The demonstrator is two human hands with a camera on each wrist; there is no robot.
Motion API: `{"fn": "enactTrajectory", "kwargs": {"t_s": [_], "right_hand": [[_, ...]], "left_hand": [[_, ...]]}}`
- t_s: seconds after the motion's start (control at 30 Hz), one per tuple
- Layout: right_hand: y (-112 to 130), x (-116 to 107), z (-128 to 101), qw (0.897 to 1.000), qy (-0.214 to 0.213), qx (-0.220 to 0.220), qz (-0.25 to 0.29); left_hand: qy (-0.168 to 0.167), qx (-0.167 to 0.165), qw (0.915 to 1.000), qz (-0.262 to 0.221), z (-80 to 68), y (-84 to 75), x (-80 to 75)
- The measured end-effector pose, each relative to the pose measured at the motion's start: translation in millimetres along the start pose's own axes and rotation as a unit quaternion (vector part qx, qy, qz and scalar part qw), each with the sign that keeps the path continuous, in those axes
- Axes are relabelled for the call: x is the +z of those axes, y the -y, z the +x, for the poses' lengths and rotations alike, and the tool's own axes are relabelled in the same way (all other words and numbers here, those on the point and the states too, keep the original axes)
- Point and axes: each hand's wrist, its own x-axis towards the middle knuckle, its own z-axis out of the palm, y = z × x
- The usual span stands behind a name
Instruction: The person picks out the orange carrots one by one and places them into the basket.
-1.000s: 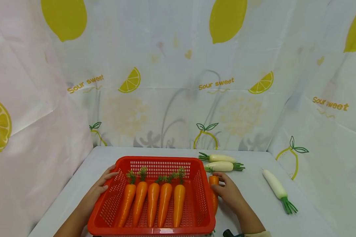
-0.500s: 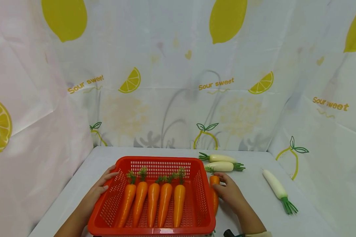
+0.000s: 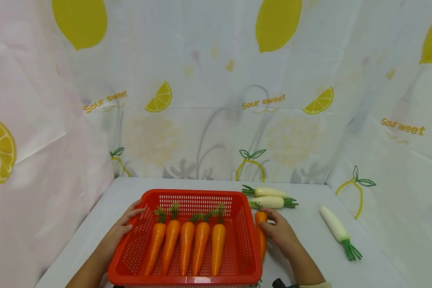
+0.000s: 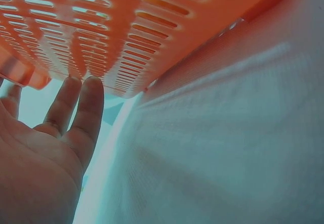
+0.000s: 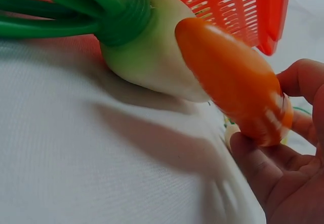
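A red plastic basket (image 3: 185, 281) stands in front of me with several orange carrots (image 3: 187, 248) lying side by side in it, leafy tops toward the far wall. My left hand (image 3: 117, 232) rests at the basket's left rim; in the left wrist view its fairly straight fingertips (image 4: 92, 84) touch the slotted outer wall. Just outside the basket's right wall, my right hand (image 3: 282, 232) pinches another carrot (image 3: 261, 236) near its leafy end between thumb and fingers. In the right wrist view this carrot (image 5: 233, 77) hangs over the white cloth, tip toward the camera.
Two white radishes (image 3: 270, 201) lie behind the basket's right corner, and a third radish (image 3: 334, 223) lies farther right. Another radish (image 5: 152, 46) with thick green stems lies close by the basket wall. Lemon-print sheets (image 3: 209, 132) enclose the table's back and sides.
The right hand and its carrot have shifted very slightly to the right, away from the basket wall. The left hand, basket and radishes look the same.
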Motion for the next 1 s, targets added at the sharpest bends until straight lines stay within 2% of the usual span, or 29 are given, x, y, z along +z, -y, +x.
{"fn": "enactTrajectory", "kwargs": {"t_s": [0.23,0.3,0.37,0.6,0.77,0.9,1.0], "right_hand": [[7.2,-2.5,-3.4,1.0,0.002,-0.002,0.01],[9.1,-3.6,-4.9,1.0,0.002,-0.001,0.014],[10.8,-4.9,-5.9,1.0,0.004,-0.002,0.015],[18.0,-7.7,-6.5,1.0,0.008,-0.01,0.02],[27.2,-10.8,-10.9,1.0,0.015,-0.014,0.018],[37.5,-13.6,-16.7,1.0,0.01,-0.012,0.025],[43.7,-14.9,-20.7,0.999,0.019,-0.014,0.03]], "left_hand": [[0.002,0.035,0.9994,0.002,4.4,3.6,-0.4],[0.002,0.034,0.9994,0.0,4.4,3.4,0.1],[0.001,0.028,0.9996,0.002,3.6,2.6,0.5],[-0.008,-0.026,0.9995,-0.015,-3.8,-2.9,-0.3],[-0.009,-0.026,0.9994,-0.022,-3.8,-1.9,-0.3],[-0.007,-0.022,0.9997,-0.01,-0.5,-1.5,1.0],[-0.015,-0.036,0.9992,0.002,-1.0,-3.7,1.5]]}}
